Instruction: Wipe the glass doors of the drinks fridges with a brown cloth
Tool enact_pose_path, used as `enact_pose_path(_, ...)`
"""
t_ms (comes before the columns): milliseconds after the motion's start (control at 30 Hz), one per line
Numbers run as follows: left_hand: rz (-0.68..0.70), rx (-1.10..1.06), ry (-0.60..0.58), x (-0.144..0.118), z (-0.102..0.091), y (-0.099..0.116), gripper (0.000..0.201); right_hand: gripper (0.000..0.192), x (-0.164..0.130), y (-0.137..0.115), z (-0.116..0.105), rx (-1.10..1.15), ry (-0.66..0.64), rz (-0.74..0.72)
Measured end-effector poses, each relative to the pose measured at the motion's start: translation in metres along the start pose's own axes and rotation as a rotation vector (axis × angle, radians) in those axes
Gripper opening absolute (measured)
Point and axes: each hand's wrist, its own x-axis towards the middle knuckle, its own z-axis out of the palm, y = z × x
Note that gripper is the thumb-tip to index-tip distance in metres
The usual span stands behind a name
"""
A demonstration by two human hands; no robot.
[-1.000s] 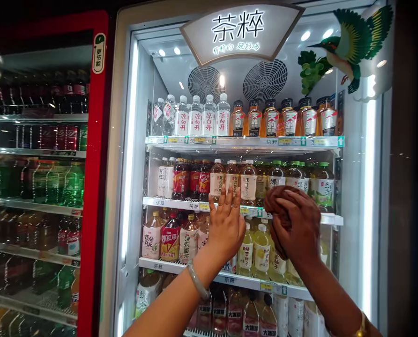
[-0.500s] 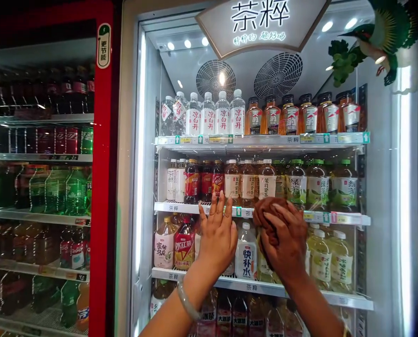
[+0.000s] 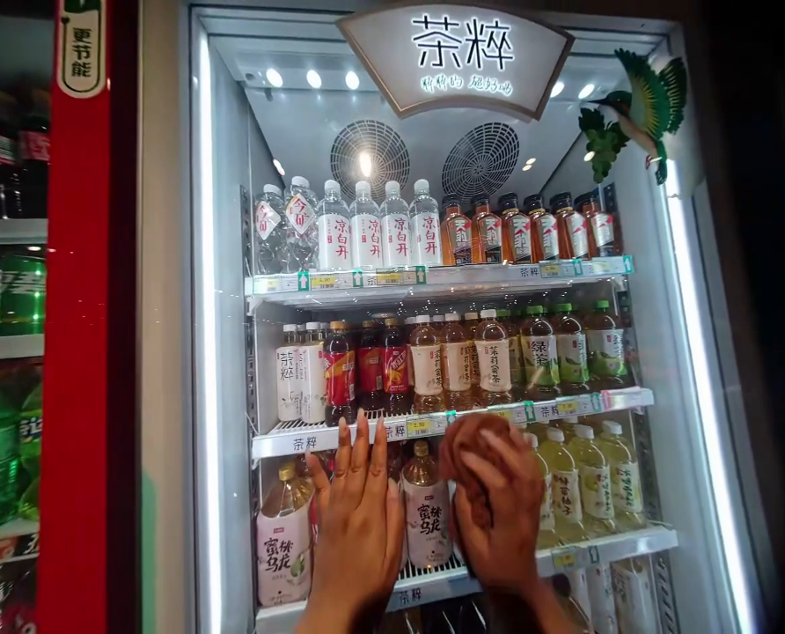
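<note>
"Right grip (image 3: 498, 509) first, in the head view?"

"I have it clenched around the brown cloth (image 3: 466, 451), bunched at about five o'clock. Left grip (image 3: 353, 519) is splayed, holding nothing, between six and seven, seemingly flat on the cooler front (image 3: 165, 264), though I can't confirm contact."

"What might go wrong?"

"If the right one slackens, I'd expect the cloth to sag or drop. That smooth front could let the left skid; reflections (image 3: 364, 164) may make me misjudge depth and knock it."
</note>
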Motion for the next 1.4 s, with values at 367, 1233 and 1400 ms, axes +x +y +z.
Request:
enact_pose_path(367, -0.046, -0.02, 0.017, -0.012, -0.015, -0.058, 0.084, 0.034, 0.013, -0.056, 0.038, 0.058, -0.007, -0.056)
enact_pose_path(1233, -0.089, -0.081, -0.087, -0.048, -0.066, -0.134, 0.08, 0.041, -0.003, -0.142, 0.08, 0.053, -0.145, -0.221)
enact_pose_path(1400, -0.114, -0.077, -0.062, -0.063, -0.068, -0.14, 0.08, 0.042, -0.021, -0.137, 0.072, 0.034, -0.067, -0.068)
